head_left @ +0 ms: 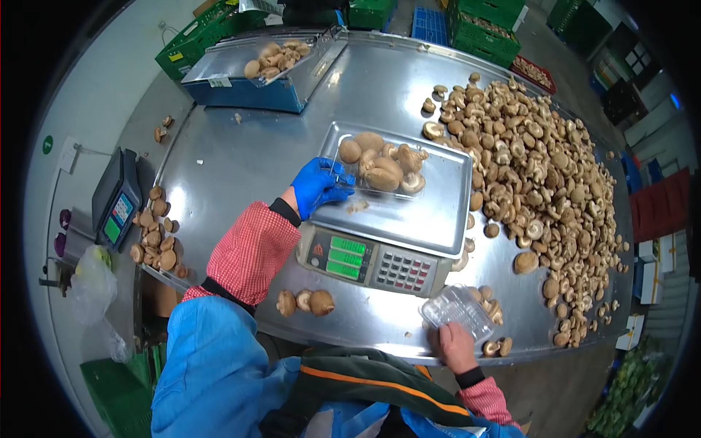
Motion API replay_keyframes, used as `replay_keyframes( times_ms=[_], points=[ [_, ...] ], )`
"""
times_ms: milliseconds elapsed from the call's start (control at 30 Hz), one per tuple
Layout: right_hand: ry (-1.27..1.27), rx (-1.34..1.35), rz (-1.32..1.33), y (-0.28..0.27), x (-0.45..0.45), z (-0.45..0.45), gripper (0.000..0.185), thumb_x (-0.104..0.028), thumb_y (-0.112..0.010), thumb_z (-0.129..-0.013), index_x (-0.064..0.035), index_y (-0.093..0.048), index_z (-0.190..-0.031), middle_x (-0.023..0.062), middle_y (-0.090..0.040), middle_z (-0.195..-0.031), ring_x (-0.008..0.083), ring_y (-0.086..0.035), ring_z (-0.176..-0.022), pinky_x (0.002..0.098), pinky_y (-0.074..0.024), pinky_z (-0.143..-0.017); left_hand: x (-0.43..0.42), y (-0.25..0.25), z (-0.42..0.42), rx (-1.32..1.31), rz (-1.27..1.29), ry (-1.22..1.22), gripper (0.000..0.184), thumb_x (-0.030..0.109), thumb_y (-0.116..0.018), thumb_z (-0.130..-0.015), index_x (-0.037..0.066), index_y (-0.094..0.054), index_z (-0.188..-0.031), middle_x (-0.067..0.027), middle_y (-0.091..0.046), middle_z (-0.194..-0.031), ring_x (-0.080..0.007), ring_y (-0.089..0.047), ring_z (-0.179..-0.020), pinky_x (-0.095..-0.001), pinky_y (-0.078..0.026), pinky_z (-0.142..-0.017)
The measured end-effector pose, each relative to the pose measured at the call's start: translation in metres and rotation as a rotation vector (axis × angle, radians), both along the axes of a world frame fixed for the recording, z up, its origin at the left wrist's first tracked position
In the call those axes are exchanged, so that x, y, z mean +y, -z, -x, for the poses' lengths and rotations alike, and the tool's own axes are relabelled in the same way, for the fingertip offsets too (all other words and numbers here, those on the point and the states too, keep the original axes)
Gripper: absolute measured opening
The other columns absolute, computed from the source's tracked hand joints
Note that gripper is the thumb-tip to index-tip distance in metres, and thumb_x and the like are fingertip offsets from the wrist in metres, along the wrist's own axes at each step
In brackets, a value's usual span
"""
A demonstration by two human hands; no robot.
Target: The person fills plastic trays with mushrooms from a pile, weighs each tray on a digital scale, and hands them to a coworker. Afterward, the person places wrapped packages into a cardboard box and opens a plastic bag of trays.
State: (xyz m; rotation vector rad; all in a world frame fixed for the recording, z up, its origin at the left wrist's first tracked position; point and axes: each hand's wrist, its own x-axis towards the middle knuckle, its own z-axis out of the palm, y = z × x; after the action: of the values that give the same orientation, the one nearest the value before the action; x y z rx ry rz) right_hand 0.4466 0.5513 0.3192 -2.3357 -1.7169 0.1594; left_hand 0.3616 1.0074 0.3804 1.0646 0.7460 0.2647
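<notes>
My left hand (321, 187), in a blue glove, grips the left edge of a clear plastic tray at the weighing pan (438, 212). In that tray lie several brown shiitake mushrooms (383, 174). The scale's keypad and green display (347, 258) face me below the pan. Bare and low at the right, my right hand (456, 347) has its fingers closed on the edge of another clear plastic tray (458, 312), with no mushrooms seen in it. Part of that tray overlaps a few loose mushrooms (491, 303). Nearer my body, a few mushrooms (305, 302) sit at the table's front edge.
A large heap of mushrooms (540, 175) spreads over the right side of the metal table (248, 157). At the left edge lie more mushrooms (157, 241) beside a second scale (117, 204). Another filled tray (277, 60) stands at the back left. Green crates (485, 36) stand behind.
</notes>
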Motion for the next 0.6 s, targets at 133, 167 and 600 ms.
replay_keyframes(
  times_ms=[133,167,600],
  points=[
    [0.197,-0.046,-0.134,-0.041,0.013,-0.004,0.019,-0.001,-0.067,-0.067,-0.0048,-0.052,-0.079,0.0116,-0.051,-0.074,0.0299,-0.055,-0.066,0.0401,-0.0448,-0.055,0.063,-0.006,-0.023,-0.033,-0.118,-0.027,0.021,-0.002,-0.049,-0.088,-0.001,-0.046,-0.109,-0.0220,-0.063,-0.105,-0.0313,-0.067,-0.091,-0.0346,-0.060,-0.073],
    [0.247,-0.077,-0.168,-0.056,0.020,-0.005,0.018,0.001,-0.065,-0.067,-0.0053,-0.052,-0.078,0.0114,-0.050,-0.073,0.0291,-0.054,-0.065,0.0386,-0.0445,-0.055,0.081,-0.008,-0.030,-0.027,-0.152,-0.039,0.021,-0.003,-0.048,-0.088,-0.001,-0.046,-0.109,-0.0219,-0.063,-0.105,-0.0313,-0.067,-0.091,-0.0347,-0.060,-0.073],
    [0.571,-0.057,-0.315,-0.087,0.053,-0.038,0.017,0.003,-0.060,-0.068,-0.0015,-0.049,-0.081,0.0111,-0.047,-0.071,0.0266,-0.049,-0.058,0.0353,-0.0396,-0.053,0.213,0.124,-0.110,0.066,-0.036,-0.436,0.032,-0.011,-0.043,-0.085,0.004,-0.041,-0.114,-0.0191,-0.059,-0.100,-0.0315,-0.066,-0.089,-0.0408,-0.062,-0.068]
  ],
)
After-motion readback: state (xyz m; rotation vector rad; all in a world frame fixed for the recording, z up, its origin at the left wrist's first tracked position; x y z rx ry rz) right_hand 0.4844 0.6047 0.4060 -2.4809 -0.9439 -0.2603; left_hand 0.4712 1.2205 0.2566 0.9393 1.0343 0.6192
